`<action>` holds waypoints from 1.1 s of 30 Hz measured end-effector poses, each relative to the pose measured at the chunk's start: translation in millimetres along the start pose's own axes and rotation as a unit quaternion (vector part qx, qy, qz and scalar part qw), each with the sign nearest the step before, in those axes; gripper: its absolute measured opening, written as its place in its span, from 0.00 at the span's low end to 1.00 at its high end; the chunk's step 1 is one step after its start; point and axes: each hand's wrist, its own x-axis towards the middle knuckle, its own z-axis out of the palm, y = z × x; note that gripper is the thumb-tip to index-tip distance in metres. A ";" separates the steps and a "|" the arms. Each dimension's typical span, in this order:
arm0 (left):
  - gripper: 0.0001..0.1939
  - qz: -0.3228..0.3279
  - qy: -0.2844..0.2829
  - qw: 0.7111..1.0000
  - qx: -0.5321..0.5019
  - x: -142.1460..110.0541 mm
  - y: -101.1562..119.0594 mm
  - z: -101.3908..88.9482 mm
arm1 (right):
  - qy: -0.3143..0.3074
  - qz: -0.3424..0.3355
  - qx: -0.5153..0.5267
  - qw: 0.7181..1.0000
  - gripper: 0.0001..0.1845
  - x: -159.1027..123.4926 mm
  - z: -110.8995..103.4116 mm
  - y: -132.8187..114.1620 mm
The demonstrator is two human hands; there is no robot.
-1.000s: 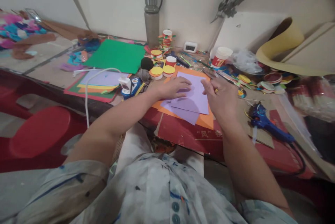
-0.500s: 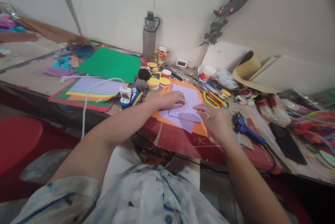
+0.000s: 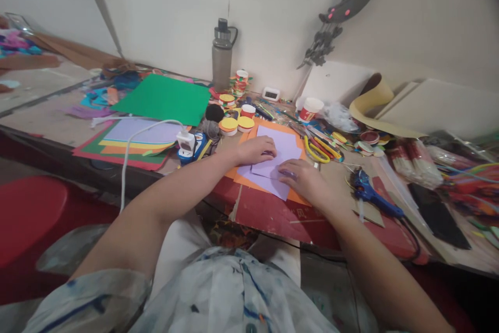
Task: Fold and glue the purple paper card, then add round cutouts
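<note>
My left hand (image 3: pixel 257 150) rests on the upper left of a folded light purple sheet (image 3: pixel 284 145), its fingers lightly bent and laid on the paper. My right hand (image 3: pixel 303 177) lies over the sheet's lower right edge, fingers stretched towards the left and touching the paper. Another purple piece (image 3: pixel 268 185) sticks out below, towards me. Both lie on orange paper (image 3: pixel 298 196). Beneath my right palm the paper's corner is hidden.
Yellow-handled scissors (image 3: pixel 317 152) and a blue glue gun (image 3: pixel 372 195) lie to the right. Yellow-topped paper rolls (image 3: pixel 245 124), a grey bottle (image 3: pixel 222 57) and a paper cup (image 3: pixel 311 109) stand behind. To the left are a white-corded socket block (image 3: pixel 191 146) and a green sheet (image 3: pixel 163 98).
My right hand has moved left and inward from the right edge of the purple sheet onto its lower part. My left hand has stayed almost in place.
</note>
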 end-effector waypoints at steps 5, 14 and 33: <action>0.08 -0.018 -0.002 1.000 -0.015 -0.6 1.5 -3.8 | 0.002 0.003 0.007 1.000 0.10 6.1 -0.2 2.0; 0.08 -0.050 0.014 0.998 -0.046 -0.3 -0.3 -5.1 | 0.019 -0.006 0.024 1.000 0.11 8.3 8.7 11.1; 0.23 -0.108 -0.015 0.974 -0.201 -1.5 22.7 -28.4 | 0.074 -0.012 0.089 0.993 0.05 5.1 6.0 -0.2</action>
